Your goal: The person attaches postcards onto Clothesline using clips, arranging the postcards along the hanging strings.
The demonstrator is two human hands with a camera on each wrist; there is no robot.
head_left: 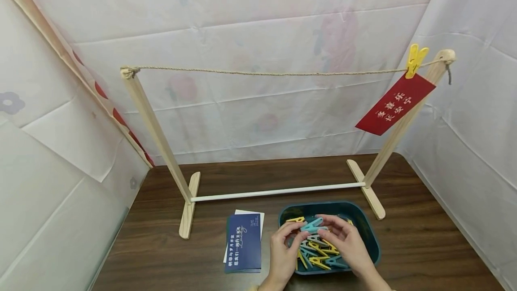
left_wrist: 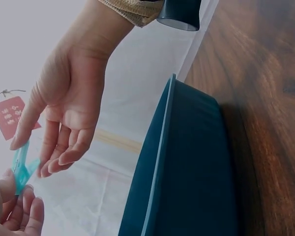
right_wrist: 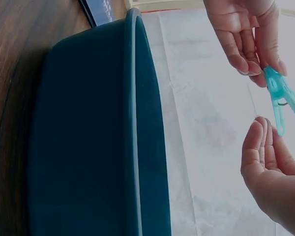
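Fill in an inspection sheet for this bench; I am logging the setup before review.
Surface: dark wooden table, bare where visible.
Job's things: teal clothespin held between both hands above the dark teal tray of yellow and teal pins.
Clutter: blue cards left of the tray.
Hands: left hand and right hand both pinch the teal clothespin with their fingers.
Cables: nothing seen; only a rope strung across the wooden stand, with a yellow clothespin holding a red card.
Surroundings: white floral sheets on all sides.
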